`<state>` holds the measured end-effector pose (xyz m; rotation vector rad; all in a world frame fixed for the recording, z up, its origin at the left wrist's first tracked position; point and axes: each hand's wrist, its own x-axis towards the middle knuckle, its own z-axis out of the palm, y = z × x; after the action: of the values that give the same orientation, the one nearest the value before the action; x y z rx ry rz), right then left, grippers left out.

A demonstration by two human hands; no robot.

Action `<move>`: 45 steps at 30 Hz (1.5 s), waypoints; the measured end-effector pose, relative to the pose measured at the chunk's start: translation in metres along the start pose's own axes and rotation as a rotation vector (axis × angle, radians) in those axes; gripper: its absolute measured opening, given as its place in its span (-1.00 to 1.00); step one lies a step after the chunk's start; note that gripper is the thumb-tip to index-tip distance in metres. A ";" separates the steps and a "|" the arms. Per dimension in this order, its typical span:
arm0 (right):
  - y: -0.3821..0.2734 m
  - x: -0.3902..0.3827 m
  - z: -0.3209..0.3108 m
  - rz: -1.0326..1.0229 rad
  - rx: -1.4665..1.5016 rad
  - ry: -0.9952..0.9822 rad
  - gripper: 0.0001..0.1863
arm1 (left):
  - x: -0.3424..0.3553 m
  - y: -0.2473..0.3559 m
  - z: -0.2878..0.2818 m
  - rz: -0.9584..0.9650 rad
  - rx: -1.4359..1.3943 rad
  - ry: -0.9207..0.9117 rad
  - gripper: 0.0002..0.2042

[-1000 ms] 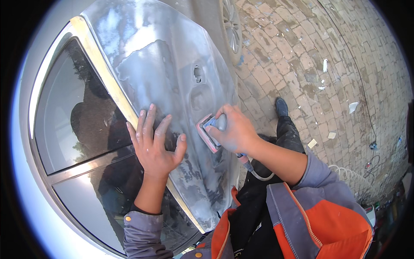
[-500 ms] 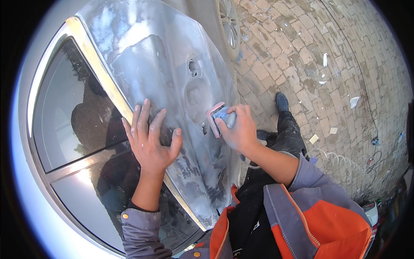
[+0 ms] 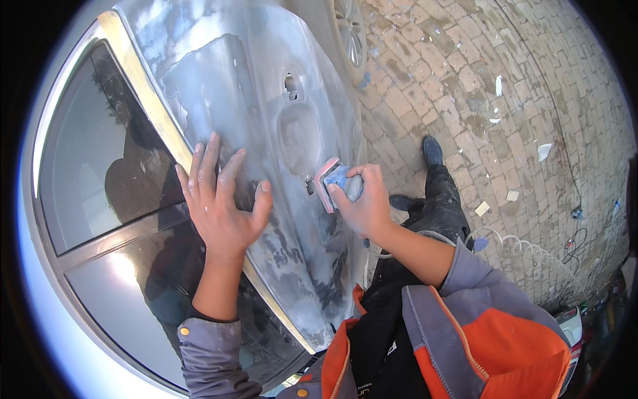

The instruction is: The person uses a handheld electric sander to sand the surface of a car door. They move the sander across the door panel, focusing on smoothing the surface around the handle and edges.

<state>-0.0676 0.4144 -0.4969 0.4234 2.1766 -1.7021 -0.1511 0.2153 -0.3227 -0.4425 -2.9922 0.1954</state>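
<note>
Gripping a sander at a scuffed car door

The person's right hand wraps around the sander's rounded grey body, fingers curled and thumb pressed along the near side. Its pink pad sits at the door's patchy grey surface, just beside a small ragged opening and below the oval handle recess; whether the whole pad touches is hard to tell. A larger opening lies above that recess.

The left hand holds nothing. It lies palm down over the door with its fingers spread, the outer ones near a pale yellow strip edging the dark window. On the right, a pale coiled hose lies over brick paving scattered with scraps.
</note>
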 end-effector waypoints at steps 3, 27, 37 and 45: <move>0.004 0.006 0.000 0.106 0.010 0.017 -0.51 | 0.000 0.001 -0.001 -0.001 0.006 -0.003 -0.50; -0.008 -0.022 0.012 0.263 0.100 0.098 -0.52 | -0.006 -0.001 0.006 0.028 0.006 0.068 -0.58; -0.010 0.002 0.020 0.188 0.012 0.174 -0.60 | -0.005 -0.002 0.009 0.007 0.016 0.064 -0.58; -0.031 0.003 0.011 0.326 0.039 0.046 -0.50 | -0.005 -0.001 0.005 0.012 -0.020 0.073 -0.59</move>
<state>-0.0823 0.3967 -0.4739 0.7876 1.9767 -1.5681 -0.1471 0.2121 -0.3276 -0.4599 -2.9232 0.1471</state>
